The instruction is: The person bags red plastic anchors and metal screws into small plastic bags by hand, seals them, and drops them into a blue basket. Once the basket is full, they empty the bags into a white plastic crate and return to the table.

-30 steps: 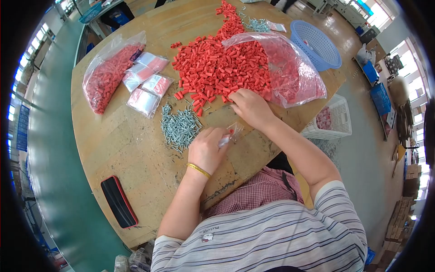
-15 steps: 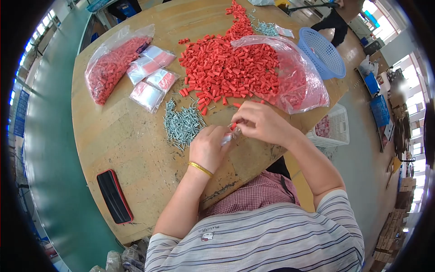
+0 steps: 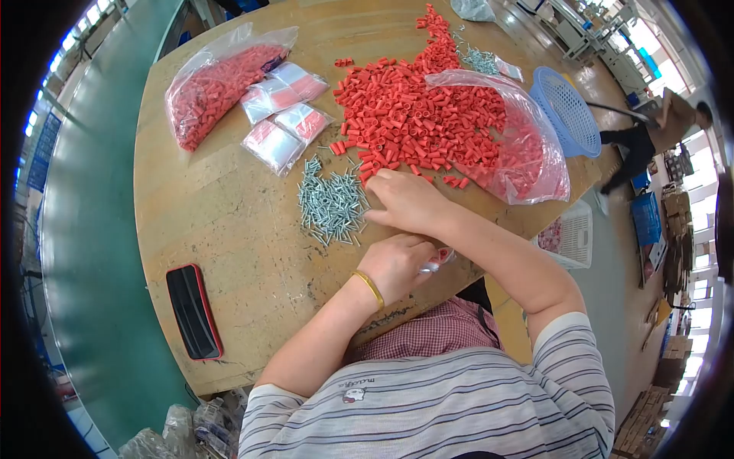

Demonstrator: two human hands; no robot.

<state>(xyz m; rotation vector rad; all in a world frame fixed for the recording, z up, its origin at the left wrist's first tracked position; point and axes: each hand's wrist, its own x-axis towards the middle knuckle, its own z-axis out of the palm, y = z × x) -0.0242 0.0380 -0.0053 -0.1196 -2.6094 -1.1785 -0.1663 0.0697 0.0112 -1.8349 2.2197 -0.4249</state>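
My left hand (image 3: 395, 268) is closed on a small clear plastic bag (image 3: 437, 262) near the table's front edge; some red shows inside it. My right hand (image 3: 409, 203) reaches across above it, thumb and forefinger apart at the right edge of a pile of silver screws (image 3: 330, 200). No held item shows in its visible fingers, though the palm side is hidden. Just beyond lies a large heap of red tapered plastic plugs (image 3: 405, 115), spilling from a big clear bag (image 3: 535, 164).
Several filled small bags (image 3: 279, 145) lie behind the screws, beside a large bag of red plugs (image 3: 218, 88). A phone (image 3: 193, 312) rests at the left. A blue basket (image 3: 566, 115) stands at the right edge, a white crate (image 3: 573, 237) below. Another person (image 3: 654, 134) is at the right.
My right hand has left the small bag and moved left to the screws. The left hand keeps the bag, now lower and further right. The view has shifted; another person shows more fully.
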